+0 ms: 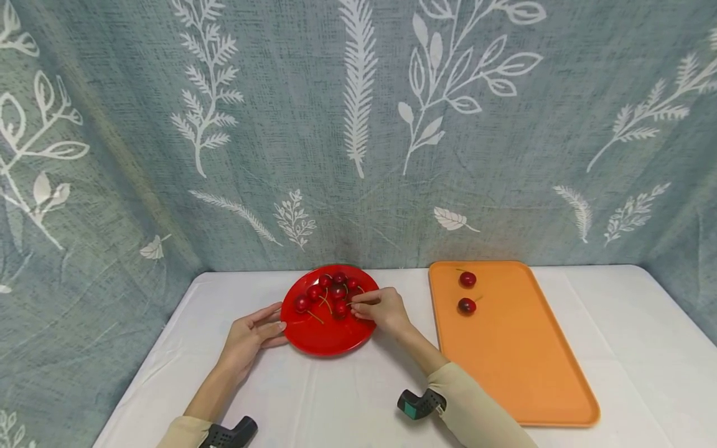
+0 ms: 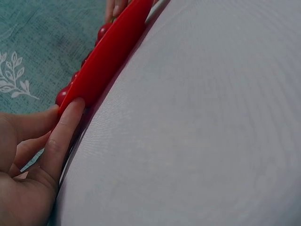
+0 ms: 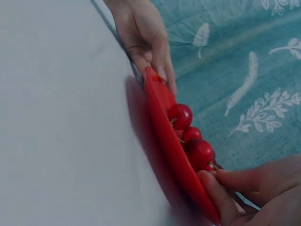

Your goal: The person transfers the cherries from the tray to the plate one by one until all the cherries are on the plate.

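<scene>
My left hand (image 1: 250, 336) grips the left rim of a round red plate (image 1: 325, 339), thumb at the rim and a finger against the underside in the left wrist view. The plate appears tilted, its edge raised off the cloth. Several red cherries with green stems, one cherry (image 1: 301, 303) at the left among them, lie grouped on its far half. Over the plate's right side my right hand (image 1: 388, 312) pinches the stem of a cherry (image 1: 339, 308) between thumb and index finger. In the right wrist view those fingertips meet at the stem, beside a large cherry (image 3: 199, 153).
Right of the plate lies an orange rectangular tray (image 1: 515, 361). Near its far left corner are two cherries, a farther cherry (image 1: 467, 279) and a nearer cherry (image 1: 467, 305). A white cloth (image 1: 347, 398) covers the table; a blue-green leaf-patterned curtain (image 1: 313, 124) hangs behind.
</scene>
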### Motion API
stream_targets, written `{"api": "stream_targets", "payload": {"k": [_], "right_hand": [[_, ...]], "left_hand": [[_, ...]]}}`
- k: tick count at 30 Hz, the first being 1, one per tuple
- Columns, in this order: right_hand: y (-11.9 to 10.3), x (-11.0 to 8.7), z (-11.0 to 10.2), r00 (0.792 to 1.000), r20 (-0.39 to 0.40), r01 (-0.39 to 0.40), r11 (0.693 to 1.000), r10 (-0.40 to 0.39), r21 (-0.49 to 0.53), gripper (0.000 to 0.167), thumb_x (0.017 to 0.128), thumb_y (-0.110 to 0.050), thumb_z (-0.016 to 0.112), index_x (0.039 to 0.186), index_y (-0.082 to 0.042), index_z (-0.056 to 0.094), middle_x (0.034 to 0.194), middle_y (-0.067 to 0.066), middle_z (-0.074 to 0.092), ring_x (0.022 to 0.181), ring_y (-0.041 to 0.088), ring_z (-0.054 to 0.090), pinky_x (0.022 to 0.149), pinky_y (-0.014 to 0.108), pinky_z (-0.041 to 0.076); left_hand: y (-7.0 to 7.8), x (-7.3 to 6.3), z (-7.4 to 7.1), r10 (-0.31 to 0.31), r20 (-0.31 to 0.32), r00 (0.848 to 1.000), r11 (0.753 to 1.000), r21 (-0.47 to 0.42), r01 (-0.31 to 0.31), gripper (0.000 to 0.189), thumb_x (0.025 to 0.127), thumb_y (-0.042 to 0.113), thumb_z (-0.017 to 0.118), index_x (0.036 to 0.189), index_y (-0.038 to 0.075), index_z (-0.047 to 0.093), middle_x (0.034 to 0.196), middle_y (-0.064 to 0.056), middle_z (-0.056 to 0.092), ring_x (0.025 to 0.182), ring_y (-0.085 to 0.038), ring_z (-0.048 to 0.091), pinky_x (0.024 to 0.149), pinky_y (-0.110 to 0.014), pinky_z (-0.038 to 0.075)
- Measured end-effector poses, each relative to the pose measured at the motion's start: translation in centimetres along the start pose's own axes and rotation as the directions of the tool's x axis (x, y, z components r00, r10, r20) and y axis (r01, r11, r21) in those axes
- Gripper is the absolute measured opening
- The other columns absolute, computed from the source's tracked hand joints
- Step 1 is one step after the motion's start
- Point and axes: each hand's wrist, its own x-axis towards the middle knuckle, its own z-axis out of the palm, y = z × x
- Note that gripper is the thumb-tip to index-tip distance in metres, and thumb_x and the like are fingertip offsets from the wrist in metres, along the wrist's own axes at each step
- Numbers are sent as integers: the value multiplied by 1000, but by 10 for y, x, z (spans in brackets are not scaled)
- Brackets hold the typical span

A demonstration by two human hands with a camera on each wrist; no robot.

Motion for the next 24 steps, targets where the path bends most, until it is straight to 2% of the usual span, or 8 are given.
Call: {"api": "stream_targets", "payload": {"k": [3,10,24], "right_hand": [[-2,0,0,1000,17,-11,1000,12,-16,18,88,9,65,105,15,69,96,25,71,82,26,73,73,29,60],[-12,-2,-8,998,50,-38,986,47,-165,15,88,5,67,99,14,71,91,23,72,78,26,73,70,29,61],[-22,-4,-34,999,48,6,959,8,-282,13,86,2,70,97,9,75,91,18,74,77,24,73,70,32,61]], "left_hand": [[0,0,0,-2,-3,1000,1000,-1,2,52,97,3,57,146,-1,41,140,-28,48,92,-18,72,81,-29,59],[1,-1,0,-6,1,1000,1000,-14,6,52,96,3,57,146,-2,41,141,-28,47,92,-19,72,81,-30,58],[1,-1,2,-5,-4,1000,1000,-10,5,53,96,2,57,146,-3,41,140,-29,47,91,-18,72,80,-30,59]]}}
